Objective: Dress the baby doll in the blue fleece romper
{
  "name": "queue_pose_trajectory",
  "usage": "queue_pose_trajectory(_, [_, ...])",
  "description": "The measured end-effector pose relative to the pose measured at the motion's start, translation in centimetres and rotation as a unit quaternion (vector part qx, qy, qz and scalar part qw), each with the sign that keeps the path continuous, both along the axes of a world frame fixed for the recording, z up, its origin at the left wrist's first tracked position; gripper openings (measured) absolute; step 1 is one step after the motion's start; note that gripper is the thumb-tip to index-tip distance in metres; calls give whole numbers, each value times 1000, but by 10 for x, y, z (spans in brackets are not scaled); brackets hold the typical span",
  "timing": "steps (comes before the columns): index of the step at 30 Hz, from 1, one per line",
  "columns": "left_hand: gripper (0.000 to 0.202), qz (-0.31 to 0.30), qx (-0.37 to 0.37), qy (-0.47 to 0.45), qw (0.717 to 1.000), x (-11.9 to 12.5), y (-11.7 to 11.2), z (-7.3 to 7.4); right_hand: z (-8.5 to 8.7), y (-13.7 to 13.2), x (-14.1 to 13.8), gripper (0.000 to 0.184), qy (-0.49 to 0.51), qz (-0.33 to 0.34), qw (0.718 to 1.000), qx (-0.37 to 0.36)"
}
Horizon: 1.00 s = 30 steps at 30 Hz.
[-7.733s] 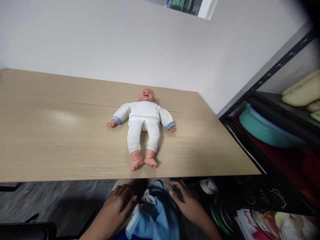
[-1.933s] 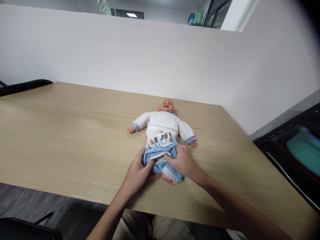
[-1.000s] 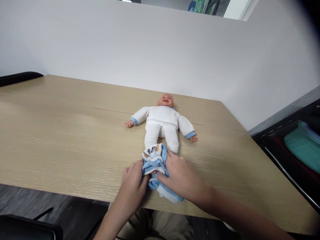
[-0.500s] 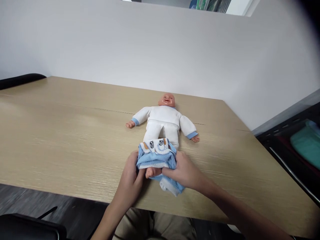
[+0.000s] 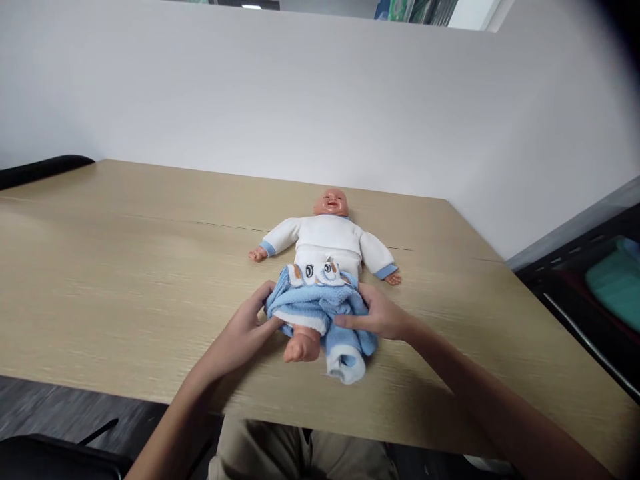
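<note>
Two hands clutch one pair of blue pants bunched over the doll's legs. The left hand pinches the cloth on one side of the doll, the right hand on the other. One bare foot pokes out below the doll's waist, just beside a cuffed pant leg. The doll lies face up on the bench.

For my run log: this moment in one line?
doll: face-up on table | pants: bunched over its legs | left hand, right hand: gripping pants
</note>
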<state>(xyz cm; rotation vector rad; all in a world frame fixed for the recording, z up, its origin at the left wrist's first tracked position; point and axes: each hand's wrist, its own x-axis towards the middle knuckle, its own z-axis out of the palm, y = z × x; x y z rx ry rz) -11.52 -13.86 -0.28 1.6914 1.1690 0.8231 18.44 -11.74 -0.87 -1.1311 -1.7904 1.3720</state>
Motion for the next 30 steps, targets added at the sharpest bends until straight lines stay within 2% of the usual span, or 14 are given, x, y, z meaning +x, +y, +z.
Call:
queue_pose_trajectory(2, [43,-24,-19,2,1000,-6,4,3,-9,-1,7,50,71,13,997,-40])
queue_pose_trajectory(4, [46,-57,-40,2,998,-12,7,7,-17,-1,13,47,150,-15,986,-74])
queue_pose_trajectory(8, [45,-114,-45,22,992,-16,13,18,-25,-3,15,60,246,-93,952,-157])
queue_pose_trajectory(11, [53,-80,-13,33,996,-11,22,29,-24,-3,14,61,264,-94,943,-178])
queue_pose_trajectory(14, [53,-47,59,79,994,7,37,41,-22,-4,15,59,252,-73,950,-170])
queue_pose_trajectory(17, [44,-142,137,159,967,31,56,54,-23,-4,19,54,229,-44,961,-152])
queue_pose_trajectory(20, [40,-243,169,216,930,51,75,66,-26,-3,25,44,193,-32,973,-125])
queue_pose_trajectory(22, [40,-304,131,222,917,61,85,73,-26,-2,28,40,172,-36,979,-100])
queue_pose_trajectory(25, [42,-386,36,185,903,72,95,80,-23,-1,32,41,152,-17,985,-85])
queue_pose_trajectory(30, [35,-427,-10,112,897,85,106,78,-12,-3,43,41,70,109,987,-92])
